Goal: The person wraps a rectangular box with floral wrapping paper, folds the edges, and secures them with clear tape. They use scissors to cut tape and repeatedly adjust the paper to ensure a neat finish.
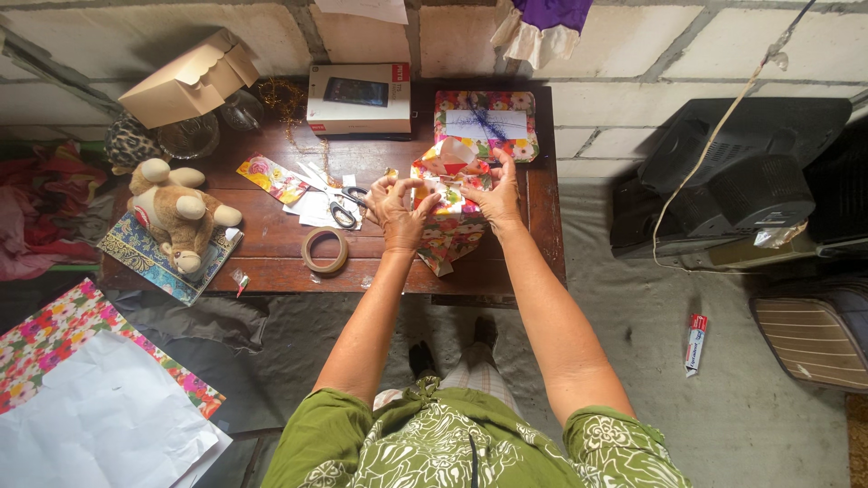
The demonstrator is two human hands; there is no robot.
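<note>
- Only one view on my end, the head cam, so nothing overlaps with a second angle.
- It's looking almost straight down from above the person, facing the block wall point(633, 54) ahead.
- Sits fairly high: I get the whole wooden table point(271, 258), both forearms, and floor on either side.
- The table's far edge meets the wall near the frame's top; its near edge crosses mid-frame.

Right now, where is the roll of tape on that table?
In the head view, the roll of tape lies flat on the wooden table near its front edge, just left of the left hand, below the scissors.
</note>
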